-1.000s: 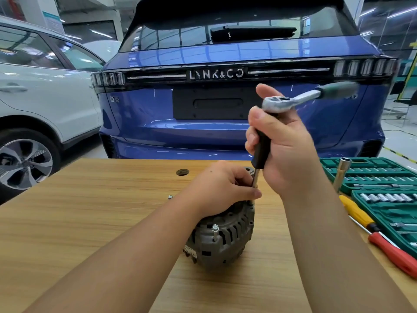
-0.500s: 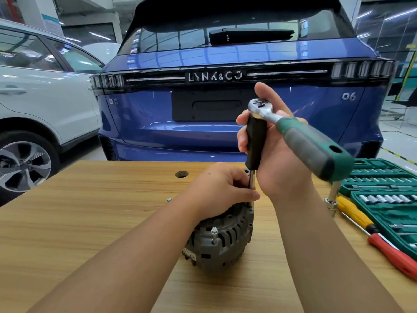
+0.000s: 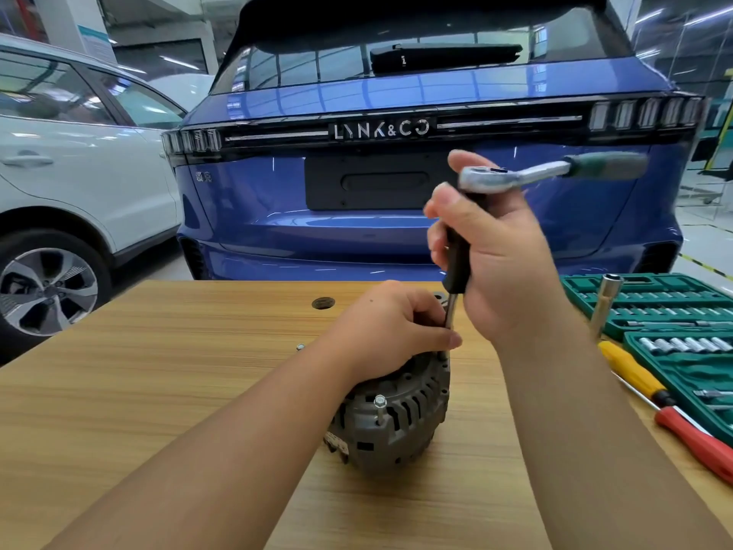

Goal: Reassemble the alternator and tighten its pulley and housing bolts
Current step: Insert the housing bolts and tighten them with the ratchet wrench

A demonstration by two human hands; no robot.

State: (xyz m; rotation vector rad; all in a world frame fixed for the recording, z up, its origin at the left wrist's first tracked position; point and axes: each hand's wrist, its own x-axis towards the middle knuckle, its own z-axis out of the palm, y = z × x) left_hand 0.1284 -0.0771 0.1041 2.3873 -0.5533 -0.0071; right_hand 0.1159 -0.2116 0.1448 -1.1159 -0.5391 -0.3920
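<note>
Near the middle of the wooden table [image 3: 139, 391], the left hand [image 3: 390, 331] is curled closed over the top of the alternator [image 3: 390, 422], its fingertips pinching the thin metal shaft of an extension bar [image 3: 456, 267]. The right hand [image 3: 503, 252] is wrapped around the bar's black grip, with a ratchet [image 3: 527, 176] on top, its green handle pointing right and blurred. Right of the hands, an open green socket case [image 3: 650, 295] holds rows of chrome sockets in moulded slots; a yellow screwdriver [image 3: 630, 375] and a red screwdriver [image 3: 698, 442] lie beside it. The alternator is grey, ribbed and slotted, with one bolt [image 3: 379, 404] standing proud of its housing.
</note>
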